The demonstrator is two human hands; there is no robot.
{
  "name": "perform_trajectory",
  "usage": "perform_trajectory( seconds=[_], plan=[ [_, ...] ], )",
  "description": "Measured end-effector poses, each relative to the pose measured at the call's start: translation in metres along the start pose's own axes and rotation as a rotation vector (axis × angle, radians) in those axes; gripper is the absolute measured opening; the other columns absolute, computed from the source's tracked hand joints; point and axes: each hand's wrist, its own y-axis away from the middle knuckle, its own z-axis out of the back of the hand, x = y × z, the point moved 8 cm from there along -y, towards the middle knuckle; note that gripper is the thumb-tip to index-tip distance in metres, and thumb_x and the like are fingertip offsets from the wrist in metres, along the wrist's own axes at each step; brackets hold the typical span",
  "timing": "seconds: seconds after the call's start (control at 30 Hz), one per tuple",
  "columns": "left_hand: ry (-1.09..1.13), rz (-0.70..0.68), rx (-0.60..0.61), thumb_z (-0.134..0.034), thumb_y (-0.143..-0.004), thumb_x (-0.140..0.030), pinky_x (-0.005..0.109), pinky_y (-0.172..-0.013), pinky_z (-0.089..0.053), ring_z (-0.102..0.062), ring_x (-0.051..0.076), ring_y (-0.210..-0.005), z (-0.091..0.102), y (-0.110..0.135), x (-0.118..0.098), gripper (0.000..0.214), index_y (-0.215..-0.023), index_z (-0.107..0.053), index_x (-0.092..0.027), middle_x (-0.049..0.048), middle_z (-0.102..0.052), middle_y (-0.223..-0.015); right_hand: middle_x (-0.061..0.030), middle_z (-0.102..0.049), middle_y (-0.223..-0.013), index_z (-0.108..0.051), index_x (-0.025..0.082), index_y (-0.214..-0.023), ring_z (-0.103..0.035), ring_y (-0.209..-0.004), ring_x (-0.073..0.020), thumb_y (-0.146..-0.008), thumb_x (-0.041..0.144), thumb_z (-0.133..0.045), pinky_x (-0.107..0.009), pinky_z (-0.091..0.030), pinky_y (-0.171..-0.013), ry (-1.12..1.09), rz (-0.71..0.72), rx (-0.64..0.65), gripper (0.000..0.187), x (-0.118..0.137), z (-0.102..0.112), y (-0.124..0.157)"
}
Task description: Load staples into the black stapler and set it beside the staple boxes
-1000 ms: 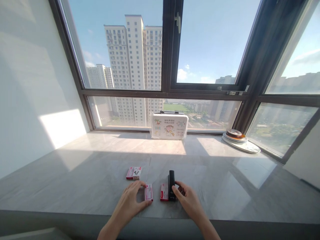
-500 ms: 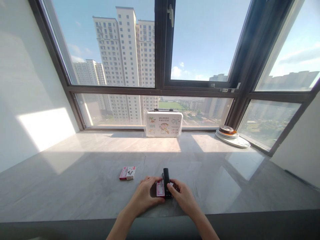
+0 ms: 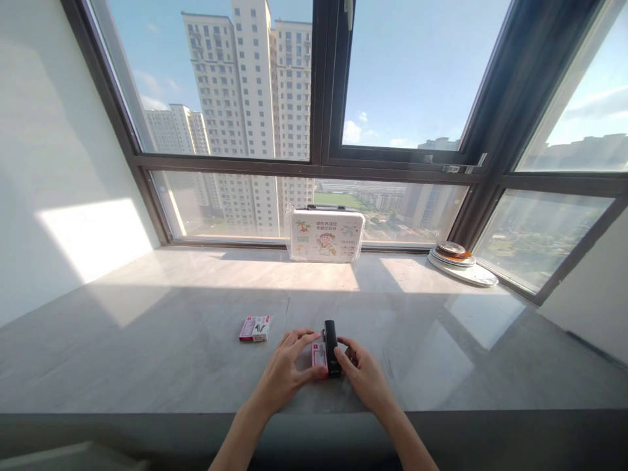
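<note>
A black stapler (image 3: 331, 337) lies on the grey marble sill (image 3: 161, 340), pointing away from me. A small red and white box (image 3: 318, 357) rests against its left side. My left hand (image 3: 287, 369) is curled over that box, with fingertips at the far end and the thumb at the near end. My right hand (image 3: 362, 371) grips the stapler's near end from the right with thumb and fingers. A second red and white box (image 3: 254, 328) lies apart, to the left of my hands.
A white case with cartoon prints (image 3: 326, 235) stands against the window at the back middle. A stack of plates (image 3: 460, 263) sits at the back right. The sill's front edge (image 3: 147, 418) runs just below my wrists. A white wall closes the left side.
My left hand slid right from the loose box it held to the box beside the stapler; that first box is out of sight under the hand. My right hand stayed on the stapler.
</note>
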Motion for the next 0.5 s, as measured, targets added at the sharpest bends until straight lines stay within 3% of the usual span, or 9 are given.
perform_trajectory(
  seconds=[0.03, 0.1, 0.2, 0.27, 0.33, 0.4, 0.5],
  plan=[
    [-0.014, 0.004, -0.096, -0.056, -0.095, -0.045, 0.042, -0.108, -0.042, -0.053, 0.026, -0.124, 0.013, 0.002, 0.006, 0.04, -0.132, -0.06, -0.032, 0.005, -0.062, -0.131, 0.0013, -0.063, -0.07, -0.063, 0.019, -0.127, -0.06, -0.067, -0.0181, -0.094, 0.061, -0.049, -0.028, -0.045, -0.064, -0.012, -0.007, -0.007, 0.056, 0.0, 0.0, 0.001],
    [-0.091, 0.058, -0.311, -0.038, -0.101, -0.034, 0.044, -0.11, -0.04, -0.054, 0.024, -0.122, 0.047, 0.012, 0.031, 0.036, -0.127, -0.063, -0.03, 0.0051, -0.064, -0.125, 0.0012, -0.063, -0.07, -0.063, 0.019, -0.127, -0.061, -0.067, -0.0184, -0.095, 0.062, -0.046, -0.028, -0.045, -0.064, -0.044, -0.019, -0.007, 0.056, 0.0, 0.0, 0.002],
    [-0.314, 0.232, -0.481, -0.042, -0.095, -0.026, 0.047, -0.11, -0.039, -0.052, 0.027, -0.123, 0.092, 0.03, 0.085, 0.037, -0.125, -0.064, -0.029, 0.005, -0.063, -0.127, 0.0015, -0.062, -0.07, -0.064, 0.021, -0.125, -0.061, -0.066, -0.0185, -0.095, 0.061, -0.045, -0.028, -0.045, -0.063, -0.078, -0.027, -0.01, 0.054, 0.0, 0.0, 0.002],
    [-0.454, 0.338, -0.428, -0.051, -0.088, -0.026, 0.051, -0.112, -0.036, -0.048, 0.03, -0.127, 0.107, 0.038, 0.12, 0.043, -0.13, -0.062, -0.03, 0.0054, -0.057, -0.139, 0.0018, -0.061, -0.069, -0.065, 0.021, -0.124, -0.06, -0.065, -0.0185, -0.095, 0.062, -0.046, -0.028, -0.045, -0.061, -0.082, -0.031, -0.016, 0.053, -0.001, 0.0, 0.001],
    [-0.509, 0.346, -0.293, -0.055, -0.087, -0.029, 0.051, -0.112, -0.037, -0.044, 0.032, -0.133, 0.108, 0.04, 0.144, 0.046, -0.132, -0.061, -0.032, 0.0041, -0.049, -0.149, 0.0017, -0.06, -0.069, -0.065, 0.021, -0.122, -0.06, -0.065, -0.0184, -0.094, 0.061, -0.047, -0.028, -0.044, -0.06, -0.08, -0.035, -0.022, 0.052, -0.003, 0.0, 0.001],
    [-0.505, 0.311, -0.203, -0.055, -0.088, -0.037, 0.049, -0.112, -0.038, -0.042, 0.031, -0.137, 0.106, 0.043, 0.155, 0.042, -0.13, -0.062, -0.032, 0.0029, -0.046, -0.152, 0.0015, -0.061, -0.069, -0.066, 0.021, -0.121, -0.06, -0.065, -0.0183, -0.094, 0.061, -0.047, -0.028, -0.044, -0.06, -0.071, -0.033, -0.016, 0.051, -0.003, 0.0, 0.001],
    [-0.425, 0.266, -0.155, -0.057, -0.089, -0.049, 0.045, -0.11, -0.041, -0.047, 0.029, -0.135, 0.106, 0.053, 0.156, 0.039, -0.121, -0.064, -0.029, 0.0034, -0.053, -0.146, 0.0016, -0.061, -0.069, -0.065, 0.022, -0.121, -0.06, -0.065, -0.0185, -0.095, 0.06, -0.047, -0.028, -0.044, -0.061, -0.061, -0.025, -0.001, 0.05, -0.003, 0.0, 0.001]
  ],
)
